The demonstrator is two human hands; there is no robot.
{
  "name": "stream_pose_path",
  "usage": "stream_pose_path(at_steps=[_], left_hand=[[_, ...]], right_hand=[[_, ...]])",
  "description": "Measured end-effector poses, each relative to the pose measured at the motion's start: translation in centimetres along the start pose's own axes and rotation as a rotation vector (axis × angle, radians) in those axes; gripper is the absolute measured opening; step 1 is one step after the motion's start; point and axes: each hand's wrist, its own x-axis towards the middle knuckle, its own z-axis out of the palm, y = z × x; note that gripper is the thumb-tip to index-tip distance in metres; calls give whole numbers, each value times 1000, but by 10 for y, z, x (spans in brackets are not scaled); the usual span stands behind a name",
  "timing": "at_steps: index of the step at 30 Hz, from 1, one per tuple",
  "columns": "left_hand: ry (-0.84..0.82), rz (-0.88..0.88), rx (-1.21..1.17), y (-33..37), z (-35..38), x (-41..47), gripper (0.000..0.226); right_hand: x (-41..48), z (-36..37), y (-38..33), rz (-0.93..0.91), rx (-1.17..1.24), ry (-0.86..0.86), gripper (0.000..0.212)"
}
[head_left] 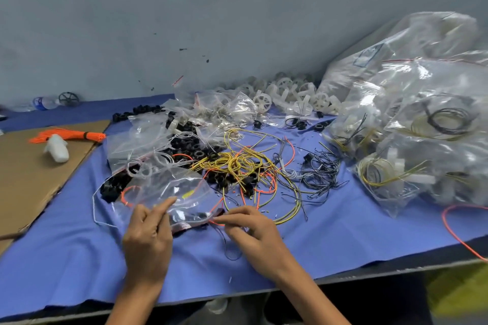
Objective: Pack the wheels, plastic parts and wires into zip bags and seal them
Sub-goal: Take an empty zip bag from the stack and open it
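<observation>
Head view: a clear plastic zip bag (pixel 169 190) lies flat on the blue cloth-covered counter (pixel 79 258), just ahead of both hands, with its mouth turned toward the person.
Bag contents: dark parts show through the film near the mouth. The rest is too blurred to name.
Left hand: the left hand (pixel 148 237) pinches the bag's near edge. Its forefinger is stretched over the film, the other fingers (pixel 148 216) are curled, and the thumb is hidden behind them.
Right hand: the right hand (pixel 254 235) grips the bag's right corner with its fingertips drawn together. A thin orange strand crosses that spot, and I cannot tell whether it is nipped too.
Why held so: a grip at each end pulls the mouth straight, probably to ready the strip for pressing shut.
Loose stock: tangled yellow wires (pixel 237 163), orange wires (pixel 264 182) and thin black wires (pixel 322 171) spread just beyond the bag. Black plastic rings (pixel 190 145) lie to the left and white plastic wheels (pixel 285 95) along the grey wall (pixel 184 21), all probably kept close for filling.
Packed heap: filled clear bags (pixel 422 126) are piled at the right, apart from the loose stock. The frame cuts them off.
Left side: a brown cardboard sheet (pixel 31 179) carries a bound orange wire bundle (pixel 66 136) and a small white plastic bottle (pixel 56 150), both blurred.
</observation>
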Motion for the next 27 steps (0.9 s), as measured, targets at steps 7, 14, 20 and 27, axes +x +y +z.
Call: stream_pose_path(at_steps=[7, 14, 20, 27], left_hand=[[-256, 50, -58, 4, 3, -6, 40], [-247, -66, -43, 9, -1, -3, 41], [-192, -42, -42, 11, 2, -1, 38], [-173, -60, -62, 3, 5, -4, 35]], right_hand=[[17, -95, 20, 92, -539, 485, 22], [50, -168, 63, 330, -855, 637, 29], [73, -183, 83, 565, -965, 435, 44], [73, -178, 94, 469, -897, 568, 18]])
